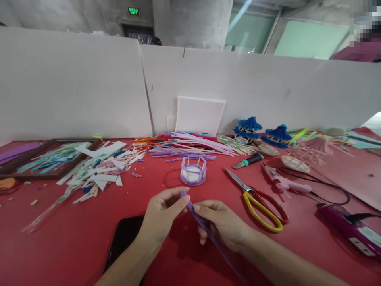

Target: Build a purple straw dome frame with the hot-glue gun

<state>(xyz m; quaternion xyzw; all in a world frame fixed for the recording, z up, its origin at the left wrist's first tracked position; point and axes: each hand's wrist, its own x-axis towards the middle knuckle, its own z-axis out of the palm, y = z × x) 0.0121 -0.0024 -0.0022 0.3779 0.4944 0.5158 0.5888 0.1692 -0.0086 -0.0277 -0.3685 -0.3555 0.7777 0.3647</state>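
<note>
Purple pipe cleaners (205, 227) run from between my fingers down toward the table's front edge; how many strands I cannot tell. Near their upper end, my left hand (165, 208) pinches them between thumb and fingers. A little lower, my right hand (222, 222) is closed round the same strands. Just beyond my fingertips stands a small round frame (193, 171) with purple rims, pale upright sticks and a white base. Neither hand touches it. To the right of my right hand lie scissors (256, 200) with one red and one yellow handle, blades apart.
Bundles of coloured pipe cleaners (196, 145) lie at the back. A utility knife (248, 161), pink glue gun (285, 180), purple power strip (351, 228) and blue-roofed models (248, 129) are right. Scraps (104, 171) and a brown frame (53, 174) lie left; a black phone (123, 234) sits under my left forearm.
</note>
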